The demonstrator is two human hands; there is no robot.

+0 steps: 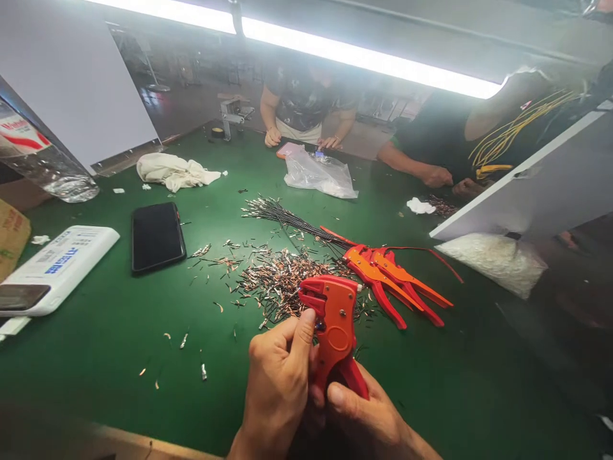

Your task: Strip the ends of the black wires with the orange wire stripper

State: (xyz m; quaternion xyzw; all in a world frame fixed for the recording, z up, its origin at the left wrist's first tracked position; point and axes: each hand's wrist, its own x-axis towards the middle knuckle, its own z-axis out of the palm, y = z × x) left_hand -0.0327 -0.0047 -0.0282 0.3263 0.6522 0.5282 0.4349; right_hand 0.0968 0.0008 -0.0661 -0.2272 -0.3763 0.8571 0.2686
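My right hand [368, 409] is wrapped around the handles of an orange and red wire stripper [339, 329], held upright with its jaws toward the left. My left hand [280, 370] is closed in a pinch, thumb tip just under the jaws; what its fingers hold is hidden. Behind the tool lies a pile of short wire offcuts with bits of bare copper and metal [272, 281]. A bundle of black wires [297, 220] stretches back from two more wire strippers [383, 271], which rest on the green table [215, 415].
On the left are a black phone [158, 237], a white power bank [67, 265] and a plastic bottle [48, 160]. A white cloth [175, 171] and a clear bag [318, 171] lie farther back. Two people sit across the table. A filled bag [493, 259] is by the right panel.
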